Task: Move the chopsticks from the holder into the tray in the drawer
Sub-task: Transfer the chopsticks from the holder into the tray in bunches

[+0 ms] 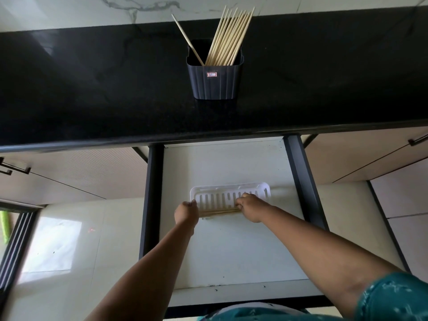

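Left hand (pixel 187 210) and right hand (pixel 249 206) curl closed on chopsticks (pixel 220 212) at the tray (pixel 264 189) front edge.

Black countertop (pixel 92 89) — marble wall (pixel 69 10), glossy pale floor (pixel 69 262).

Left arm: bare, stretched forward from the lower edge of the view, reaching to the near-left corner of the tray (pixel 264 189).
Left hand (pixel 187 210): knuckles up, fingers curled under in a loose fist at the tray's left end; what the fingers touch cannot be told.
Right arm: bare forearm, teal patterned sleeve (pixel 393 297) at the upper arm, angled in from the lower right toward the tray.
Right hand (pixel 251 208): palm down over the tray's near rim, right of centre, fingertips pinched together on the chopsticks (pixel 220 212) lying along that rim.
Spacing: hands apart, one at each end of the sticks.
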Motion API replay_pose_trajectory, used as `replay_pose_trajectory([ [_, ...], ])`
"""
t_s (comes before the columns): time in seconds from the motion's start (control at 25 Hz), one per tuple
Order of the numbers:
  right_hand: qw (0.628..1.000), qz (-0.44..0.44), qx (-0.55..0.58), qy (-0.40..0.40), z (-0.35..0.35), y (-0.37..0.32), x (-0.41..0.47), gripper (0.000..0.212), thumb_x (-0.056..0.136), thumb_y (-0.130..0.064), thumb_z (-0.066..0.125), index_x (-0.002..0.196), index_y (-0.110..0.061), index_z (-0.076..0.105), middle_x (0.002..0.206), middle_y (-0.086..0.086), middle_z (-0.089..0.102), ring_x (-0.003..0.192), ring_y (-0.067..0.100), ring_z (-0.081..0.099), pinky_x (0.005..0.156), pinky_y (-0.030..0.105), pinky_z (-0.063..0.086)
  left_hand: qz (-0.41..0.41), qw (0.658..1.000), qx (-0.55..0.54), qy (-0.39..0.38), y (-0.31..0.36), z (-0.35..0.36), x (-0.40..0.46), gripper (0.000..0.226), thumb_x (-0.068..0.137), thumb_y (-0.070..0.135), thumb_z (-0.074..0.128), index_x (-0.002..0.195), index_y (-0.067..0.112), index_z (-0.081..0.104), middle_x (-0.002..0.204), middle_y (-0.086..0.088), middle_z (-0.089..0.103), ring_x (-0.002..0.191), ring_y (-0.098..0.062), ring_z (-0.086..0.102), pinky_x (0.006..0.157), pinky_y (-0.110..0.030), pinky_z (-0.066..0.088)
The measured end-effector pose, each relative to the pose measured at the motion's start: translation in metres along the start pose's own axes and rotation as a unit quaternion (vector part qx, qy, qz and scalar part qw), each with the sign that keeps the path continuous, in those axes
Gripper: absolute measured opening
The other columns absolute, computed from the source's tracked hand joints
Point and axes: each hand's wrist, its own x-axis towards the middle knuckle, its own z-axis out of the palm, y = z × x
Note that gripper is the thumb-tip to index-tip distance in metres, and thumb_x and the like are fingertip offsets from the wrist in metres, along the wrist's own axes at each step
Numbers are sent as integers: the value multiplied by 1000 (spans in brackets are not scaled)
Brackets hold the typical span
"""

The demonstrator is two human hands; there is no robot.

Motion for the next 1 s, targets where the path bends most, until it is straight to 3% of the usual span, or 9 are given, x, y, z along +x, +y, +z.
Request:
replay_pose_trajectory([
  [0.08, 999, -1, 28, 40, -6, -3, -3, 36, 99, -10, 37, 130, -12, 55, 130, 13, 48, 122, 30, 46, 103, 38, 38, 19, 1000, 13, 20, 1, -1, -3, 38, 95, 33, 46, 115, 3, 58, 113, -17, 63, 109, -34, 58, 83, -32, 45],
  [0.2, 985, -42, 48, 158, -32, -20, -11, 24, 97, -26, 46, 109, -12, 62, 114, 8, 60, 106, 28, 58, 79, 29, 42, 112, 988, -2, 109, 19, -8, -15, 57, 90, 30, 57, 138, 10, 35, 136, -11, 50, 127, -29, 46, 104, -42, 41],
  [0.32, 959, -116, 40, 257, -81, -47, -17, 21, 95, -31, 49, 104, -16, 61, 101, 7, 67, 92, 27, 62, 69, 32, 45, 217, 965, -84, 118, 75, -16, -32, 59, 88, 32, 60, 138, 16, 31, 131, -5, 56, 122, -24, 52, 101, -40, 44],
  [0.44, 930, -121, 66, 341, -155, -77, -17, 14, 90, -26, 49, 96, -17, 59, 97, 9, 67, 88, 31, 62, 66, 37, 47, 300, 938, -149, 91, 155, -34, -45, 39, 93, 32, 50, 128, 16, 43, 121, -6, 61, 114, -23, 57, 88, -30, 43],
  [0.6, 897, -65, 129, 417, -258, -98, -9, 14, 90, -31, 48, 95, -24, 60, 100, 4, 69, 88, 25, 63, 66, 31, 39, 344, 917, -174, 100, 258, -86, -41, 35, 92, 39, 43, 118, 17, 52, 112, -6, 64, 104, -24, 60, 77, -29, 39],
  [0.76, 859, -46, 176, 479, -334, -100, 14, 19, 89, -31, 57, 103, -20, 62, 105, 1, 67, 89, 19, 62, 71, 30, 48, 363, 914, -142, 110, 338, -130, -21, 36, 95, 33, 44, 125, 15, 53, 119, -7, 63, 110, -24, 58, 82, -30, 42],
  [0.84, 821, 1, 235, 520, -363, -90, 36, 23, 86, -23, 65, 107, -16, 62, 111, 3, 65, 94, 17, 62, 74, 28, 49, 352, 916, -156, 115, 360, -140, -6, 38, 95, 32, 44, 129, 15, 50, 120, -4, 63, 113, -23, 56, 81, -28, 39],
  [0.92, 779, 82, 341, 520, -384, -72, 59, 39, 82, -22, 71, 116, -11, 58, 122, 8, 61, 108, 23, 62, 80, 31, 53, 351, 915, -163, 112, 370, -139, 10, 39, 96, 32, 44, 132, 16, 47, 120, -2, 64, 114, -22, 56, 82, -29, 40],
  [1.0, 772, 145, 432, 443, -395, -60, 76, 55, 81, -35, 73, 125, -9, 54, 128, 11, 59, 112, 28, 60, 74, 32, 49, 356, 914, -162, 104, 374, -134, 24, 40, 96, 31, 45, 133, 16, 45, 121, -1, 63, 116, -22, 55, 85, -30, 41],
])
